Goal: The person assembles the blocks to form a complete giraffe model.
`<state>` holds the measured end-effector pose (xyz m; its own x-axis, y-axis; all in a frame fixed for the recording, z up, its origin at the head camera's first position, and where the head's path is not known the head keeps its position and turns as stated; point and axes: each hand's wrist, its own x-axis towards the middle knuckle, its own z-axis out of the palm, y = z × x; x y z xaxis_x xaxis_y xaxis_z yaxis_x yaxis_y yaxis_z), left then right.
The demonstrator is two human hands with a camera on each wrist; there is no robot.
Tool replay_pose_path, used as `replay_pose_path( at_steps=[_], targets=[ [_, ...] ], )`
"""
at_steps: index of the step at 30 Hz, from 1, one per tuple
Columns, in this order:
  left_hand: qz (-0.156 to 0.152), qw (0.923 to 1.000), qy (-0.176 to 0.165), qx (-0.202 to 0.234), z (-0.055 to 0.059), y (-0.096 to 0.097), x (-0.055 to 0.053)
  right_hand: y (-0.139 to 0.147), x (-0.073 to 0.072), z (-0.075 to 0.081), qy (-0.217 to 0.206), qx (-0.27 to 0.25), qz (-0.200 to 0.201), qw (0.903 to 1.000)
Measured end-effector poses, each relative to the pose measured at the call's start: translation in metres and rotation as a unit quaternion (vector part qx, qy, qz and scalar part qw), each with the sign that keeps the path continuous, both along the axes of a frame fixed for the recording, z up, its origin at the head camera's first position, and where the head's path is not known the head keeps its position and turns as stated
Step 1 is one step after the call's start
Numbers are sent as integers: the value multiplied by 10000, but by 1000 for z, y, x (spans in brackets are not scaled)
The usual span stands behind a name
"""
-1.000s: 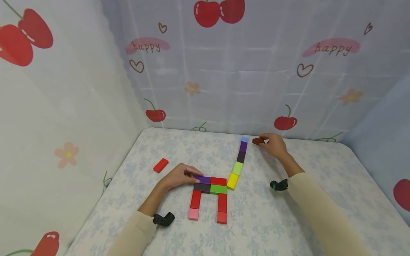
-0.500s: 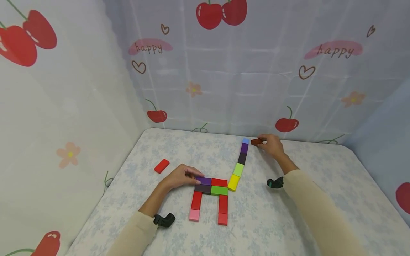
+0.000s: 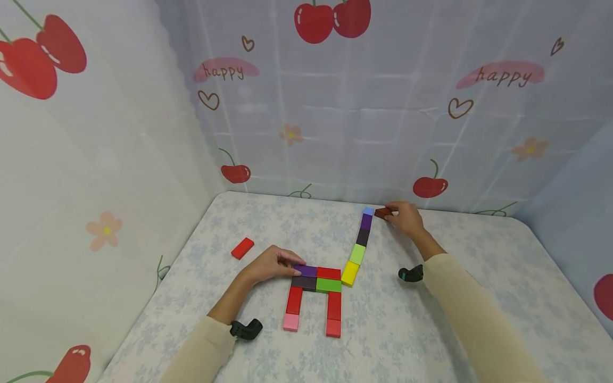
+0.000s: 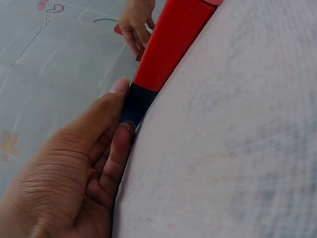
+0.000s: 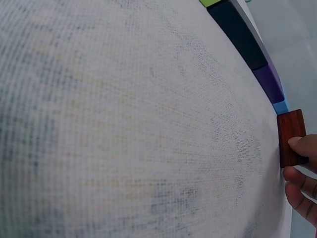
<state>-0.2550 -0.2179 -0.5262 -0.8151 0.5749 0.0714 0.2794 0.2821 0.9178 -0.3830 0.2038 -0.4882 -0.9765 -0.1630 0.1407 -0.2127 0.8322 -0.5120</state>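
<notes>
My right hand [image 3: 407, 218] pinches a brown wooden block [image 3: 381, 213] near the table's back edge. In the right wrist view that block [image 5: 291, 136] is close to a small light-blue block [image 5: 281, 107], which ends a slanting line of purple, dark, light-green and yellow [image 3: 350, 274] blocks. My left hand [image 3: 271, 265] has thumb and fingers at the left end of a purple block [image 3: 308, 272]. Beside that block lie a red block [image 3: 329, 273], a dark block [image 3: 304, 283] and a green block [image 3: 328, 285]. Two legs of red [image 3: 294, 300] and pink blocks extend toward me.
A lone red block [image 3: 242, 248] lies on the patterned tablecloth [image 3: 383, 340], left of the arrangement. A printed curtain [image 3: 335, 159] hangs just behind the table's back edge. Black bands with small devices [image 3: 411, 273] are on both wrists.
My right hand has moved slightly left with the brown block, bringing it closer to the light-blue block. The left hand stays at the purple block.
</notes>
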Motion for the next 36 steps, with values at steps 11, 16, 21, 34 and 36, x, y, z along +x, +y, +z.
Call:
replay_pose_path(
  at_steps=[11, 16, 21, 34, 36],
  targets=[
    [-21, 10000, 1, 29, 3, -1, 1, -1, -2, 0, -102, 12, -37, 9999],
    [-29, 10000, -45, 52, 2, -1, 0, -2, -2, 0, -58, 63, 3, 10000],
    [-37, 10000, -55, 14, -1, -1, 0, -3, -1, 0, 18, 7, 66, 10000],
    [-40, 10000, -45, -19, 1, 0, 2, 9, 26, 3, 35, -702, 17, 9975],
    [-16, 10000, -32, -22, 2, -1, 2, 10, 36, 5, 52, -894, -108, 9959]
  ],
)
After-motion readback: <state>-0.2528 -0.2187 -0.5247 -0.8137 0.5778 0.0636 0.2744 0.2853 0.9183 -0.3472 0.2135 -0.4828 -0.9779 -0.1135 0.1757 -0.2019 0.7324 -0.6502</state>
